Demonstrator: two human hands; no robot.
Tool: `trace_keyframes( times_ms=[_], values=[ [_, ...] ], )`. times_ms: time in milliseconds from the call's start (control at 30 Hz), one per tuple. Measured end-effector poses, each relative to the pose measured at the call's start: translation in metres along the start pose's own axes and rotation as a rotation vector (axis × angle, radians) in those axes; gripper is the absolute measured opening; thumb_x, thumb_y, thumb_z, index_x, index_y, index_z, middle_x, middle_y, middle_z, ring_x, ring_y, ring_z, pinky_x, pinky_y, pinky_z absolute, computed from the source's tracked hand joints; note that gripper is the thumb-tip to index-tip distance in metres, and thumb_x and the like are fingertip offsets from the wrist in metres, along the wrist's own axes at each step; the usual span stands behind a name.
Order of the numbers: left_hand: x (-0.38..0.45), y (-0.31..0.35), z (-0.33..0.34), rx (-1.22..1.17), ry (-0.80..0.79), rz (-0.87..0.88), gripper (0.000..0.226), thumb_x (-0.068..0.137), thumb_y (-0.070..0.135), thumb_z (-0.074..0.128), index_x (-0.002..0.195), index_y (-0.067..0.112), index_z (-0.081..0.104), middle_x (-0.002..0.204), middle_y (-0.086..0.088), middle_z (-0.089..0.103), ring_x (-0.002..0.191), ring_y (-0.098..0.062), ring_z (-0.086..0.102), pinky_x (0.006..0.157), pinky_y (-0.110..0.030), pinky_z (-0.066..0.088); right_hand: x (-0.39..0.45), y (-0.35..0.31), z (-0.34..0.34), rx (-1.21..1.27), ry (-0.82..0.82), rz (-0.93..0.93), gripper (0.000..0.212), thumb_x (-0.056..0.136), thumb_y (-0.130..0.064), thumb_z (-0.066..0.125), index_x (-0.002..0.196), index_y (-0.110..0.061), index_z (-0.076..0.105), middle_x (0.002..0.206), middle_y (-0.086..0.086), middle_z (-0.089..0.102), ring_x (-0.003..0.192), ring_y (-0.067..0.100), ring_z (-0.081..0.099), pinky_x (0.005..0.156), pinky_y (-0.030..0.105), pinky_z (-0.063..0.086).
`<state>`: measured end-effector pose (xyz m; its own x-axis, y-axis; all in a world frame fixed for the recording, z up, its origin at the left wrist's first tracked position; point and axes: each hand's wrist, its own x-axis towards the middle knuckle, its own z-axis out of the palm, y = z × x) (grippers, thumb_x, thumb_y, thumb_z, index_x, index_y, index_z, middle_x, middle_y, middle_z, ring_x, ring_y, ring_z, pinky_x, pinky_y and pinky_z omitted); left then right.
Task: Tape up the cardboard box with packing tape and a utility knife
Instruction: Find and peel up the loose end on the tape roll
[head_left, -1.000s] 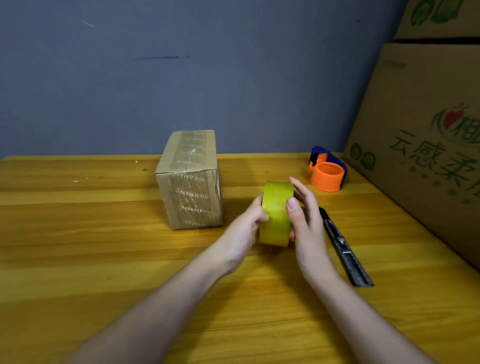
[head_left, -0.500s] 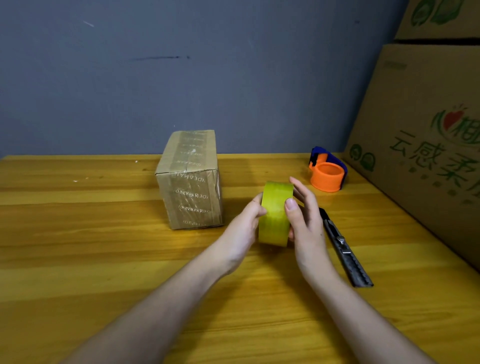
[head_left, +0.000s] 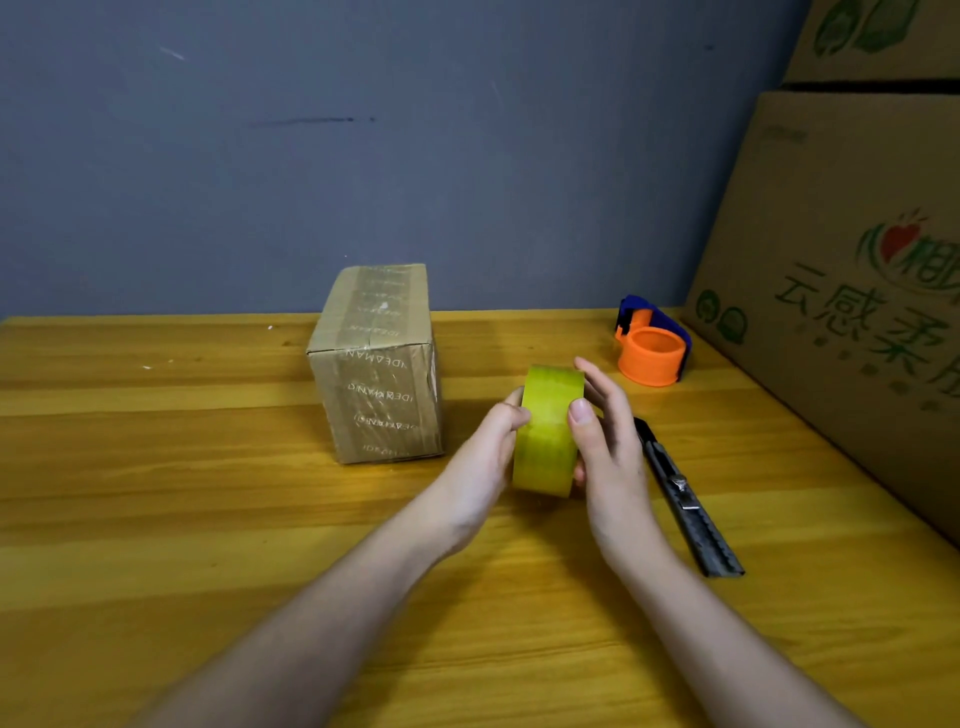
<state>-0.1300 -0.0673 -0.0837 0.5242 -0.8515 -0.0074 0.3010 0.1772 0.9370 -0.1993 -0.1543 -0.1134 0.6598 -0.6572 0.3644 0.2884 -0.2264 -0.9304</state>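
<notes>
Tape roll (head_left: 546, 431): light, stiff, slick; my left grip (head_left: 480, 462) and right grip (head_left: 605, 441) clamp its flat sides.

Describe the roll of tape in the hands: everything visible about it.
The tape roll is yellow-green, glossy and translucent-looking, a wide band wound thick. It stands on edge with its outer face toward the camera; the core is hidden. The left hand grips its left side and the right hand its right, thumb pressed on the face. It sits low over the wooden table; contact cannot be told. No loose end shows. It is apart from the cardboard box and the utility knife.
</notes>
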Motion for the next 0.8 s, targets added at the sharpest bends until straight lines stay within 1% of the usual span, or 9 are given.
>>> trace_keyframes(
  times_ms=[133,233,267,367,467,567,633,700,800],
  values=[
    [0.007,0.01,0.011,0.007,0.109,-0.024,0.092,0.052,0.011,0.028,0.141,-0.009,0.023,0.138,-0.041,0.033,0.096,-0.032,0.046,0.064,-0.026,0.039,0.0,0.001,-0.001,-0.012,-0.002,-0.019,0.047,0.082,-0.038,0.049,0.129,-0.032,0.047,0.089,-0.041,0.06,0.068,-0.013,0.056,0.05,0.012,0.041],
    [0.012,0.007,0.008,0.049,0.162,-0.065,0.094,0.049,0.008,0.028,0.142,-0.007,0.024,0.137,-0.042,0.034,0.118,-0.052,0.043,0.065,-0.024,0.034,0.0,0.002,-0.001,-0.013,-0.005,-0.03,0.048,0.082,-0.038,0.05,0.13,-0.03,0.047,0.095,-0.035,0.061,0.073,-0.015,0.057,0.051,0.011,0.042],
    [0.011,0.004,0.006,0.061,0.163,-0.064,0.093,0.049,0.008,0.029,0.141,-0.006,0.026,0.131,-0.039,0.042,0.108,-0.052,0.048,0.066,-0.026,0.036,0.0,0.002,-0.001,-0.013,-0.006,-0.034,0.049,0.082,-0.038,0.05,0.13,-0.03,0.048,0.099,-0.031,0.06,0.076,-0.016,0.057,0.053,0.01,0.044],
    [0.005,0.002,0.005,0.036,0.089,0.002,0.087,0.053,0.011,0.033,0.139,-0.003,0.031,0.112,-0.024,0.048,0.075,-0.029,0.051,0.069,-0.032,0.041,0.001,0.002,-0.001,-0.003,-0.013,-0.04,0.05,0.082,-0.038,0.05,0.131,-0.028,0.048,0.097,-0.032,0.062,0.075,-0.015,0.057,0.055,0.01,0.044],
    [0.004,-0.001,-0.001,0.076,-0.004,0.048,0.091,0.043,0.019,0.053,0.131,0.002,0.038,0.104,-0.017,0.055,0.073,-0.022,0.056,0.068,-0.032,0.045,0.002,0.002,-0.002,0.025,0.009,-0.024,0.05,0.082,-0.04,0.049,0.131,-0.028,0.049,0.096,-0.03,0.064,0.072,-0.011,0.057,0.054,0.011,0.044],
    [-0.002,-0.008,-0.01,0.449,-0.044,0.221,0.062,0.058,0.03,0.063,0.117,0.017,0.048,0.097,0.003,0.062,0.082,-0.006,0.059,0.077,-0.024,0.048,0.006,0.002,-0.006,0.044,0.036,-0.017,0.051,0.085,-0.047,0.053,0.131,-0.025,0.048,0.114,-0.014,0.059,0.093,-0.01,0.058,0.072,0.01,0.049],
    [-0.002,-0.017,-0.013,0.683,0.032,0.301,0.057,0.062,0.036,0.066,0.115,0.02,0.049,0.1,0.007,0.062,0.088,-0.007,0.058,0.085,-0.027,0.048,0.008,0.003,-0.006,-0.001,0.021,0.005,0.052,0.087,-0.049,0.054,0.131,-0.023,0.045,0.121,-0.007,0.054,0.098,-0.015,0.054,0.077,0.006,0.045],
    [-0.003,-0.02,-0.011,0.761,0.137,0.349,0.053,0.062,0.043,0.065,0.108,0.023,0.049,0.094,0.009,0.064,0.086,-0.012,0.059,0.084,-0.034,0.05,0.007,0.004,-0.007,-0.171,0.001,-0.021,0.057,0.085,-0.058,0.05,0.133,-0.028,0.042,0.129,-0.005,0.049,0.11,-0.013,0.048,0.088,0.007,0.04],
    [-0.003,-0.02,-0.011,0.875,0.268,0.401,0.052,0.061,0.049,0.058,0.107,0.027,0.048,0.087,0.01,0.064,0.082,-0.016,0.062,0.077,-0.039,0.052,0.008,0.001,-0.014,-0.527,-0.02,-0.318,0.051,0.088,-0.046,0.051,0.136,-0.031,0.042,0.136,-0.01,0.042,0.127,-0.003,0.039,0.103,0.02,0.035]
  ],
)
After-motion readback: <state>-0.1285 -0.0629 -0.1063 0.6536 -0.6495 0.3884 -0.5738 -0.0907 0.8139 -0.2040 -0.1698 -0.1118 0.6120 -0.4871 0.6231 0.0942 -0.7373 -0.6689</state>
